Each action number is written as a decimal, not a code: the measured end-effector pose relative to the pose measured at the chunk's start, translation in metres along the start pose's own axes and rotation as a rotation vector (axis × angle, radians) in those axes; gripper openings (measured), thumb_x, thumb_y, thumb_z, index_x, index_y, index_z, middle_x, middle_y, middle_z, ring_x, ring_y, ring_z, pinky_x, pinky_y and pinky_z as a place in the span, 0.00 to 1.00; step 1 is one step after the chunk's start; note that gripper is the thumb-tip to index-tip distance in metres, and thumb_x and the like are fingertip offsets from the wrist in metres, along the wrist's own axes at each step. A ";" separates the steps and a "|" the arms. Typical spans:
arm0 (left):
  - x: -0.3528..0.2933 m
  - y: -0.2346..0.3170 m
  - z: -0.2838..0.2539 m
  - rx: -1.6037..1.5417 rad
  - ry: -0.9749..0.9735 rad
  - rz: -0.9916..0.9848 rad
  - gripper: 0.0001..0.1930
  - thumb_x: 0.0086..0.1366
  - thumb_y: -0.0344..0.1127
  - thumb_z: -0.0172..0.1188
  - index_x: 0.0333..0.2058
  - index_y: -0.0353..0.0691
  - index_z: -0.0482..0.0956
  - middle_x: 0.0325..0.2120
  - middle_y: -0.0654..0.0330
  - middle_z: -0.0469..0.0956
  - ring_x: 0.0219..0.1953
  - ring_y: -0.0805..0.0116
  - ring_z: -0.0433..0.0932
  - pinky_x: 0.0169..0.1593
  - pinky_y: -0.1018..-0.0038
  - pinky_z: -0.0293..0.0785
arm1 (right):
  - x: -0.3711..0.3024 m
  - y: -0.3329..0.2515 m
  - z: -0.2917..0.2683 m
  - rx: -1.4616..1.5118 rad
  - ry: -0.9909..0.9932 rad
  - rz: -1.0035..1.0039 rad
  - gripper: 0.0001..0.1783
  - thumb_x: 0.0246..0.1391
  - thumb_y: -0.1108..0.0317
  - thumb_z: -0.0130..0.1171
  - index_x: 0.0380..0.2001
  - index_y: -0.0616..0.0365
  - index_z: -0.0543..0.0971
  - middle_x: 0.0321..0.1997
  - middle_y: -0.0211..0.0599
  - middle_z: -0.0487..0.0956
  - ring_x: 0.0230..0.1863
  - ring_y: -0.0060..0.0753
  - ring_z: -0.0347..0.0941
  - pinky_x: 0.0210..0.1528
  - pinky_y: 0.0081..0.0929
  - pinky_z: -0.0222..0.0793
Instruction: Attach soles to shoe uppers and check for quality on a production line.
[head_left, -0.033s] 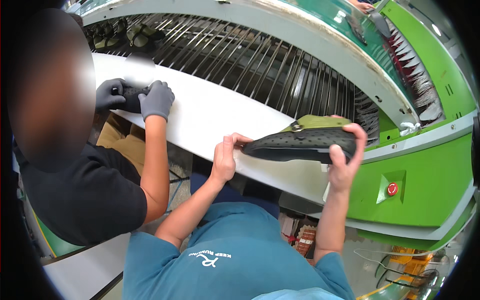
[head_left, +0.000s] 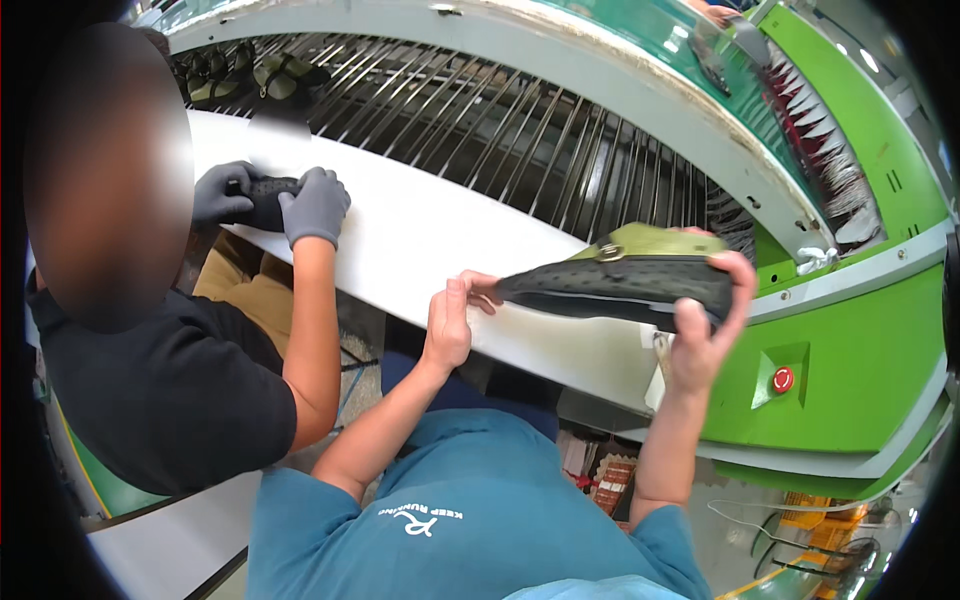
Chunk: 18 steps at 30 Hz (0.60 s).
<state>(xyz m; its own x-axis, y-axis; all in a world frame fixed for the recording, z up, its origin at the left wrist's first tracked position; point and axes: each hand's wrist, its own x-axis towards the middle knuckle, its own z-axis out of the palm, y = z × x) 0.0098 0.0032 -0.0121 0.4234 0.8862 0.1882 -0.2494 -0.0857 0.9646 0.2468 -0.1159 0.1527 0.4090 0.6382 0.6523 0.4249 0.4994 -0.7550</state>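
One black-and-olive shoe spans two bare hands above one white ledge. Its heel, at right, sits gripped between the right hand's thumb and fingers; its toe, at left, meets the left hand's fingers, whose closure I cannot tell. Farther left, two gloved hands hold one dark piece.

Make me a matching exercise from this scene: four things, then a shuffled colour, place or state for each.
1. Shoe
2. Round button
3. Co-worker's gloves
4. Metal rods

A. Grey, holding a black item
B. Beyond the white work surface
C. Red
D. Gripped at one end by the wearer's right hand

Pairs: 1-D; 2-C; 3-A; 4-B.
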 end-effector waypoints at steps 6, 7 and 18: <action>-0.001 -0.006 -0.005 -0.064 -0.049 0.040 0.35 0.88 0.51 0.33 0.44 0.26 0.85 0.34 0.50 0.88 0.36 0.66 0.83 0.46 0.69 0.81 | 0.113 -0.091 0.015 -0.189 0.493 -0.794 0.36 0.71 0.39 0.60 0.65 0.56 0.65 0.66 0.71 0.74 0.64 0.70 0.78 0.67 0.68 0.79; 0.002 -0.008 0.000 -0.063 -0.076 0.037 0.34 0.88 0.49 0.34 0.43 0.26 0.85 0.33 0.50 0.88 0.35 0.66 0.83 0.45 0.70 0.81 | 0.135 -0.104 0.015 -0.307 0.588 -0.921 0.35 0.71 0.44 0.63 0.65 0.57 0.64 0.59 0.64 0.77 0.55 0.62 0.83 0.60 0.62 0.86; 0.002 -0.004 0.009 0.120 -0.065 0.047 0.28 0.87 0.46 0.43 0.39 0.30 0.86 0.29 0.54 0.88 0.31 0.69 0.83 0.41 0.71 0.81 | 0.317 0.071 0.094 -0.844 -0.288 -0.562 0.30 0.55 0.42 0.78 0.58 0.38 0.83 0.71 0.46 0.71 0.72 0.54 0.72 0.73 0.50 0.69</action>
<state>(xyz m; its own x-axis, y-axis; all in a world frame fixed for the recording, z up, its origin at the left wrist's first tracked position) 0.0197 0.0007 -0.0138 0.4703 0.8488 0.2415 -0.1658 -0.1839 0.9689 0.3308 0.1773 0.2994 -0.1818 0.6116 0.7700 0.9634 0.2676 0.0150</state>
